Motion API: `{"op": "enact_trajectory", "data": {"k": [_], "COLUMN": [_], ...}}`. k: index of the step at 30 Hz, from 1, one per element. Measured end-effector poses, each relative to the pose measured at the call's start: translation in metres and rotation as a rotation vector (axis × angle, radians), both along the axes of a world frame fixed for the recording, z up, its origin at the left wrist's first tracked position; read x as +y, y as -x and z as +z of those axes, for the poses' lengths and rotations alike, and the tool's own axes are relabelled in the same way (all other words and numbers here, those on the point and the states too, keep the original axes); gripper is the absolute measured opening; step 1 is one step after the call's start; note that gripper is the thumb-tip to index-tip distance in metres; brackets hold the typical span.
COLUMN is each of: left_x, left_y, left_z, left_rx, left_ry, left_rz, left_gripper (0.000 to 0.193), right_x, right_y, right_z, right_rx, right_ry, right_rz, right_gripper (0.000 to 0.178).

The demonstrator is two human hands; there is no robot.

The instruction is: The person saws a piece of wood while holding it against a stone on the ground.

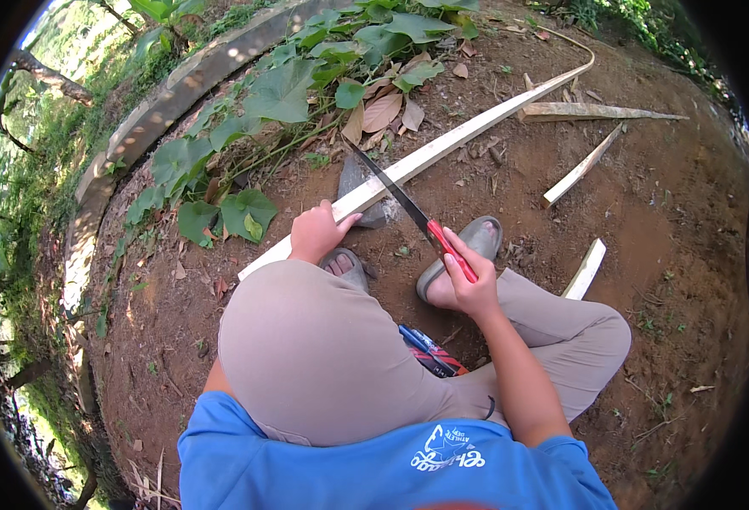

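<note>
A long pale squared wooden strip [446,144] runs from beside my left knee toward the far right, resting across a grey stone [353,187]. My left hand [315,231] is closed over its near end, just in front of the knee. In my right hand [472,280] is a handsaw [401,197] with a dark blade and a red handle, the fingers wrapped round the handle. The blade slants up to the left and crosses the strip near the stone. From this view I cannot tell how deep the blade sits in the wood.
Cut wood pieces [580,168] and a tapered stick [595,111] lie on the soil to the right. Another pale offcut [585,270] is by my right knee. Pens or similar tools [425,344] sit between my legs. Leafy vines [281,93] and a curved concrete edging [158,102] border the left.
</note>
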State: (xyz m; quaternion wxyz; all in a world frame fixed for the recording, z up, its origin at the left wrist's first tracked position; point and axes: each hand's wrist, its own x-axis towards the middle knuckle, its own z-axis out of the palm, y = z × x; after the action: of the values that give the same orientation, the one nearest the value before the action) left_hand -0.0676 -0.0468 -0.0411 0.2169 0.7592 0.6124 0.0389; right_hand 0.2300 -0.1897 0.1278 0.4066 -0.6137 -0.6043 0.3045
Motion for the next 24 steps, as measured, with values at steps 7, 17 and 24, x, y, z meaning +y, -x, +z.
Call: {"op": "enact_trajectory", "data": {"k": [7,17,24], "left_x": [-0.002,-0.006,-0.006], "left_y": [0.005,0.001,-0.002], "left_z": [-0.004,-0.007,-0.009], "left_rx": [-0.070,0.003,0.046], "left_ry": [-0.084,-0.141,-0.166], "left_rz": [-0.048,-0.055,-0.023], "left_gripper": [0.074,0.075,0.076], "right_x": [-0.007,0.073,0.062], "right_y": [0.011,0.041,0.031], "right_z": [0.006,-0.051,-0.065], "right_rx": [-0.061,0.113,0.174], "right_ry": [0.326,0.266,0.140], "right_rz": [-0.037,-0.074,-0.082], "right_gripper": [0.049,0.048,0.050]}}
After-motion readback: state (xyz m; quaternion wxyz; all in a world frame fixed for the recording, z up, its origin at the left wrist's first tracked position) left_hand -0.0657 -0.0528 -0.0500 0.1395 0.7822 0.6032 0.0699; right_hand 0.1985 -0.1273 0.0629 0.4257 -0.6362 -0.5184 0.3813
